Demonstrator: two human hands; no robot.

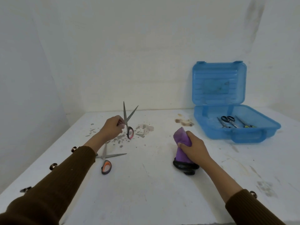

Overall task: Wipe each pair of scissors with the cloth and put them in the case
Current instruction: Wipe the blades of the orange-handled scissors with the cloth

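Note:
My left hand (112, 127) holds a pair of pink-handled scissors (128, 122) by one handle loop, blades spread and pointing up, above the table. A second pair with orange-and-grey handles (106, 161) lies open on the table just below my left wrist. My right hand (192, 146) grips a bunched purple cloth (181, 140), which hangs down over a black coiled object (185, 167) on the table. The blue plastic case (253, 132) stands open at the right rear, lid upright, with several small scissors (228, 121) inside.
The white table (146, 192) is stained with grey flecks in its middle and brown marks (184, 121) near the case. White walls close in behind and to the left. The table's near edge runs along the bottom right.

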